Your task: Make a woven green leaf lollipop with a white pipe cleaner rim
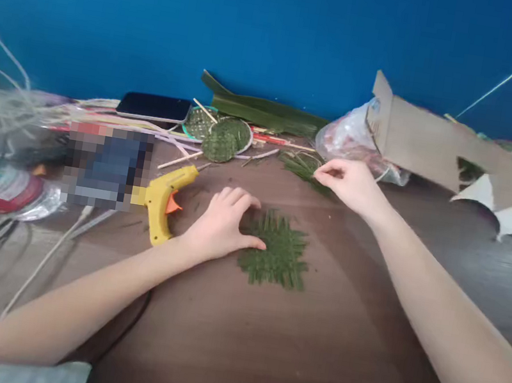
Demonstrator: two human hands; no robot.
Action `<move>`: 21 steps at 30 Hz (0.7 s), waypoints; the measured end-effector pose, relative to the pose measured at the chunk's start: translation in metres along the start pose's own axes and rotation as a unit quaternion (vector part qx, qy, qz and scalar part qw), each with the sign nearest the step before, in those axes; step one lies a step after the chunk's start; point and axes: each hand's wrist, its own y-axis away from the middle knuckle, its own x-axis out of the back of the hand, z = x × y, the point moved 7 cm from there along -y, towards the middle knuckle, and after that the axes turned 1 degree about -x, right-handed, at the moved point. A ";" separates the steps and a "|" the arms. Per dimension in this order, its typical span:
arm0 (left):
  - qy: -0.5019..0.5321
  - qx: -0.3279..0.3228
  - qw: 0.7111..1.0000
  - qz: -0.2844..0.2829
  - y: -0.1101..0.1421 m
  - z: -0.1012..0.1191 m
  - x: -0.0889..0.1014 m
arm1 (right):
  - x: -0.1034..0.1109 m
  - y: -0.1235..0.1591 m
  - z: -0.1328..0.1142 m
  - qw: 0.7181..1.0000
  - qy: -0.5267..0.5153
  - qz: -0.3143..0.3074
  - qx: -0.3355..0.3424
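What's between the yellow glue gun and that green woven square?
In the head view, the person's left hand lies between the glue gun and the woven square, overlapping the square's edge.

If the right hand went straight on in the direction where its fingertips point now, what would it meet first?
The right hand would probably meet the green leaf strips just ahead of it; whether they already touch is unclear from this one view.

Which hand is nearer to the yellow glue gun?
Left. The left hand is close beside the yellow glue gun; the right hand is farther off, by the green leaf strips.
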 end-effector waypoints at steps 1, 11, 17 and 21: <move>0.006 0.002 1.000 0.003 -0.002 -0.003 0.000 | 0.000 0.001 0.000 1.000 -0.006 -0.008 -0.004; 0.060 -0.002 0.998 0.009 -0.004 -0.008 0.002 | -0.014 0.015 -0.009 0.981 -0.067 -0.183 -0.018; 0.047 -0.026 0.998 0.028 -0.002 -0.007 0.001 | -0.027 0.027 -0.016 0.950 -0.062 -0.307 -0.010; 0.028 -0.049 0.998 0.034 0.000 -0.005 0.002 | -0.032 0.036 -0.023 0.929 -0.052 -0.366 -0.004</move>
